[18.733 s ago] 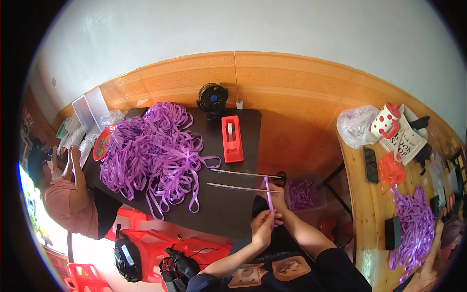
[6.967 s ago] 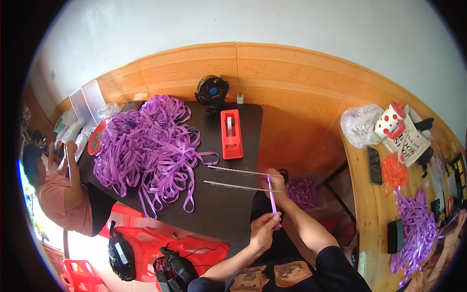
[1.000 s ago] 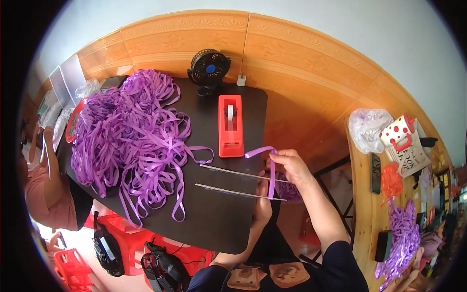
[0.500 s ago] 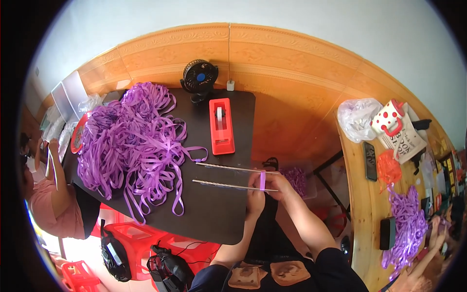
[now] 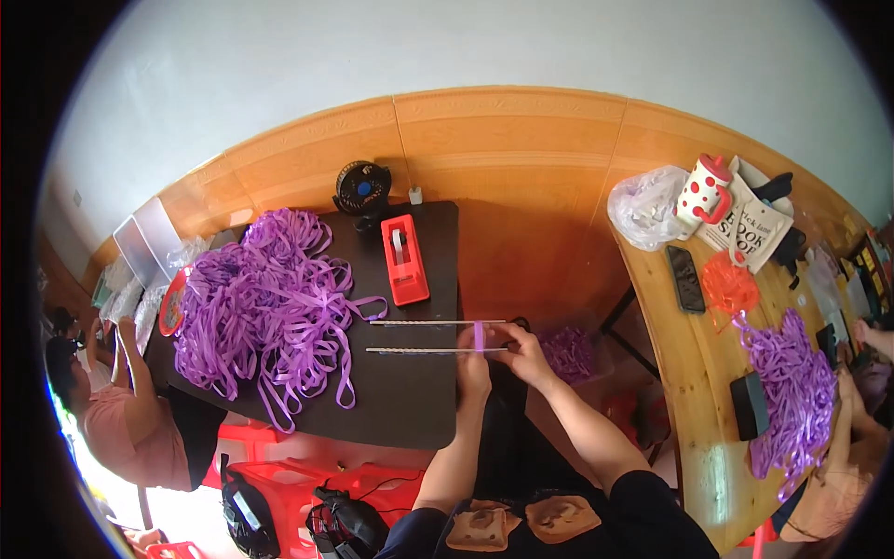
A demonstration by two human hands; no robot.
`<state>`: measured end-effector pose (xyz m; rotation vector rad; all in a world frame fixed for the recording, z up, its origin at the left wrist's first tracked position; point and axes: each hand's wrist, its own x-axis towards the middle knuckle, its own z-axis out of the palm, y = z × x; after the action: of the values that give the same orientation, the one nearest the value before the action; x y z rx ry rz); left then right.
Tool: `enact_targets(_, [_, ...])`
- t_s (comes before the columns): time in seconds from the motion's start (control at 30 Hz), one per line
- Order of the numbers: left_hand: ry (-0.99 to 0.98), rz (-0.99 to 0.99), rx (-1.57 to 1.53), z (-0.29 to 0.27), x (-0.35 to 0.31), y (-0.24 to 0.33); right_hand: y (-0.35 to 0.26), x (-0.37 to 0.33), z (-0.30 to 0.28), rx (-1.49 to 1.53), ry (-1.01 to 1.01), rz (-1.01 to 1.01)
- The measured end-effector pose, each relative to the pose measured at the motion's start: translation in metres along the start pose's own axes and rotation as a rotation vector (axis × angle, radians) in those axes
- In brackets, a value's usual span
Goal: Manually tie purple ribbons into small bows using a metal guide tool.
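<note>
- The purple ribbon (image 5: 480, 336) is spanning both metal rods (image 5: 428, 322), just beyond the dark table (image 5: 400, 401).
- My left hand (image 5: 473, 374) and right hand (image 5: 526, 354) are flanking it; whether either is pinching, I cannot tell.
- Even tension, I am judging, suits a flat lay.

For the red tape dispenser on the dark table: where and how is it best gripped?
Grip the red tape dispenser across its long side walls, probably from above and the person's side: it is narrow, the tape roll sits in its top opening, and the black fan stands by its far end.
</note>
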<state>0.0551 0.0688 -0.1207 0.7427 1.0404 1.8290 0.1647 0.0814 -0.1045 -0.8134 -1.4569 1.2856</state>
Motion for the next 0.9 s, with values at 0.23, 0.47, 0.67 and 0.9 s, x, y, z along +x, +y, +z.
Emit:
enact_targets(0.23, [0.015, 0.061, -0.038, 0.017, 0.008, -0.005, -0.009, 0.045, -0.029, -0.217, -0.125, -0.232])
enact_targets(0.47, [-0.119, 0.041, -0.214, 0.015, 0.025, -0.011, -0.036, 0.063, -0.025, -0.304, -0.262, -0.275])
enact_targets(0.67, [0.005, 0.040, -0.236, 0.017, 0.025, -0.019, -0.038, 0.074, -0.020, -0.447, -0.266, -0.421])
enact_targets(0.9, [-0.121, 0.068, -0.206, 0.021, 0.029, -0.007, -0.025, 0.078, -0.016, -0.472, -0.217, -0.526])
